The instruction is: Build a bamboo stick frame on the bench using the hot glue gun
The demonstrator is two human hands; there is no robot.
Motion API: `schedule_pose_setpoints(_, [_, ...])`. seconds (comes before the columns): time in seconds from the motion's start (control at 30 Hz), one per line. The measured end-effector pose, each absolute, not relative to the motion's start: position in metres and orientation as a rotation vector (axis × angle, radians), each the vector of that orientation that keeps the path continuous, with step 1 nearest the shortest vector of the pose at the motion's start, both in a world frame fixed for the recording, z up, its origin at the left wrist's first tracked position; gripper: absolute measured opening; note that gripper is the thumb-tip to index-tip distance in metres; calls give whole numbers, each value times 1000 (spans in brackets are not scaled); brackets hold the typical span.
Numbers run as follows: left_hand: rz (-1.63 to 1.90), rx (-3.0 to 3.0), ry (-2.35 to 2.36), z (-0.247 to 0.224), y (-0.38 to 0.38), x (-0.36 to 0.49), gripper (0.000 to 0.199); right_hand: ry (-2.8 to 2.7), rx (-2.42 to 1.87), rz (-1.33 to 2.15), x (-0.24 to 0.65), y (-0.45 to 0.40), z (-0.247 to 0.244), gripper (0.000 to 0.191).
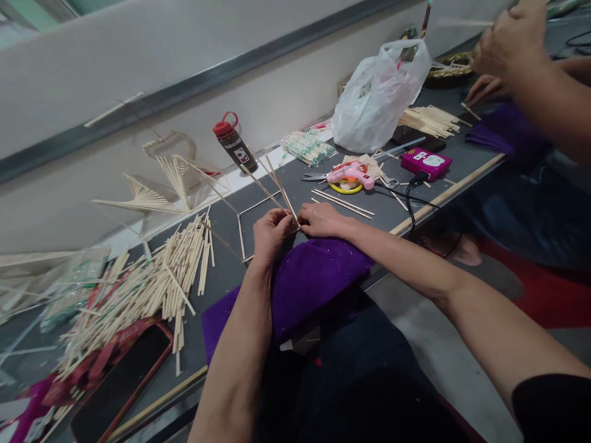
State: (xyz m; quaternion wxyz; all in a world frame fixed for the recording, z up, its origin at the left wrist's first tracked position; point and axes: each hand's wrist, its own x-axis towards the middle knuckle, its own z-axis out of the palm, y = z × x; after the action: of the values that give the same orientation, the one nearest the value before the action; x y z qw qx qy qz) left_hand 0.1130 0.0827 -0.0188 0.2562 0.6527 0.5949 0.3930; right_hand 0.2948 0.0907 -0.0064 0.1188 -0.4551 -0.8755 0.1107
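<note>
A frame of thin wooden sticks [241, 237], joined at the corners, stands in front of me at the table's edge. My left hand [272, 234] is closed, thumb and fingers pinching the frame near its front right corner. Fingers of my right hand [322, 219] are curled at the same corner, where slanting sticks meet. Both hands nearly touch above a purple cloth [318, 280] draped over the table edge. Right of the frame lie a few loose sticks [342, 203] and a pink glue gun [353, 176] across scissors [314, 177].
A big heap of sticks [152, 289] and a phone [122, 381] lie left. Behind stand a dark bottle [235, 147] with a red lid and a white plastic bag [373, 101]. A magenta power box [425, 163] has cords. Another person's arm [521, 67] reaches in at right.
</note>
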Motion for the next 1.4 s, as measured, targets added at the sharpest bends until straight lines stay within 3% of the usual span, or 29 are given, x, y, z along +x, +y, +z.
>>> schedule_pose_setpoints(0.37, [1013, 1945, 1590, -9, 79, 114, 16, -2559, -1350, 352, 295, 93, -6, 32])
schedule_pose_setpoints(1.4, [1026, 1823, 1548, -13, 82, 113, 20, -2552, -1338, 351, 293, 98, -10, 31])
